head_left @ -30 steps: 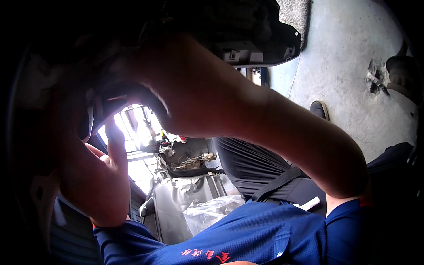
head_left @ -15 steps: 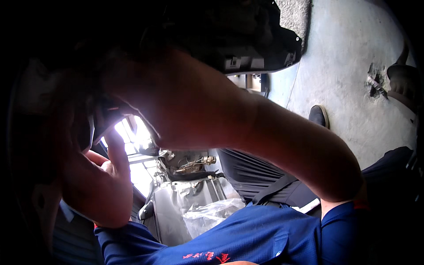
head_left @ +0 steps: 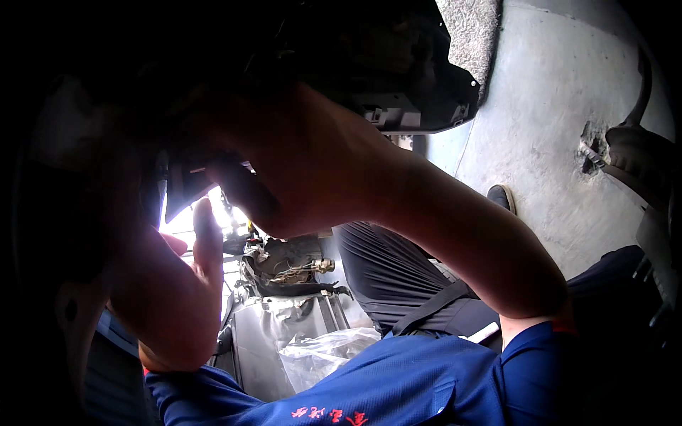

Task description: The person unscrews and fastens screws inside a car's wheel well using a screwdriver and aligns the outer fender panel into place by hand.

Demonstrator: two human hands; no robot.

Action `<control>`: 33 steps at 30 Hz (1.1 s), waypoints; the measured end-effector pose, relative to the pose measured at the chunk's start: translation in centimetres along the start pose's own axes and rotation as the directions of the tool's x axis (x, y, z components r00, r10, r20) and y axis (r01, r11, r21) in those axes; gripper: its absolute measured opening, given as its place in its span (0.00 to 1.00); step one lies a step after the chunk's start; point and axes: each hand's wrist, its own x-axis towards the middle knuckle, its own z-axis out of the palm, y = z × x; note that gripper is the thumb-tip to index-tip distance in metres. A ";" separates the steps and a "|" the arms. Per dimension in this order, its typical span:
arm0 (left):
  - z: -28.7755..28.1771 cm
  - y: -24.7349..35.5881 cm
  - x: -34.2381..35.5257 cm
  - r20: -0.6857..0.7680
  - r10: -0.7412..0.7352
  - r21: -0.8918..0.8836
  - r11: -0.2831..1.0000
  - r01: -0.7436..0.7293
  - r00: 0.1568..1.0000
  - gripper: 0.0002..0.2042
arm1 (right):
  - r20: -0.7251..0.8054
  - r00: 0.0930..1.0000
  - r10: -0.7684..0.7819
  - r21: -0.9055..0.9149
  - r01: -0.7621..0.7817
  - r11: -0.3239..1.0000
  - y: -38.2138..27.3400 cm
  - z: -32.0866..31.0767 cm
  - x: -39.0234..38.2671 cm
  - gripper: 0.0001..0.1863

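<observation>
My left hand (head_left: 177, 284) is raised at the left, mostly in shadow, with its thumb upright and other fingers curled beside a narrow dark part (head_left: 186, 190). Bright light behind that part hides what the fingers grip. My right forearm crosses the middle of the view, and my right hand (head_left: 298, 167) reaches up and left into the same dark space. Its fingertips are lost in shadow, so their grip does not show. Just above my right wrist hangs a large black plastic panel (head_left: 394, 117) with clips along its lower edge.
Below my hands lies a grey seat-like surface (head_left: 266, 341) with a clear plastic bag (head_left: 323, 355) on it. Exposed wiring (head_left: 295, 271) sits behind. A dark shoe (head_left: 501, 197) rests on the grey floor (head_left: 547, 92); a dark lever with a boot (head_left: 632, 145) stands far right.
The view has shifted slightly. My right hand appears a little further right and more bent, and my left thumb has moved slightly right. Both hands stay around the dark part.
</observation>
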 end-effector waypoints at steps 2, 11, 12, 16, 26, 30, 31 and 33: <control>0.1 0.2 -0.1 0.012 0.006 -0.010 1.000 -0.006 1.000 0.23 | 0.002 1.000 -0.001 -0.027 0.001 1.000 0.3 -0.2 -0.5 0.18; -0.8 0.9 -0.3 0.059 -0.008 -0.010 1.000 0.009 0.998 0.22 | -0.072 0.994 0.078 0.015 -0.077 0.997 -0.2 -0.2 -1.3 0.15; -0.9 0.8 -0.4 0.062 -0.008 -0.010 1.000 0.009 0.998 0.22 | -0.082 0.992 0.092 0.019 -0.091 0.996 -0.4 0.0 -1.3 0.15; -1.2 0.8 -0.4 0.070 -0.001 -0.018 1.000 0.002 0.998 0.22 | -0.252 0.962 0.103 0.036 -0.097 0.995 -0.9 0.5 -1.2 0.16; -1.6 1.1 -0.5 0.098 0.034 -0.033 0.999 -0.031 0.995 0.21 | -0.071 0.997 -0.012 -0.018 0.011 1.000 0.3 -0.2 0.4 0.19; -0.2 2.4 -0.8 0.158 -0.027 0.061 0.998 0.017 0.987 0.19 | 0.155 0.902 0.403 0.135 -0.424 0.896 -2.0 -2.0 0.3 0.23; 0.2 2.9 -0.9 0.160 -0.061 0.101 0.994 0.045 0.985 0.19 | 0.132 0.910 0.394 0.102 -0.407 0.908 -2.0 -1.7 0.2 0.24; 1.4 3.3 -1.2 0.062 -0.097 0.069 0.993 0.093 0.993 0.18 | 0.064 0.937 0.344 0.104 -0.349 0.931 -1.9 -1.3 -0.1 0.24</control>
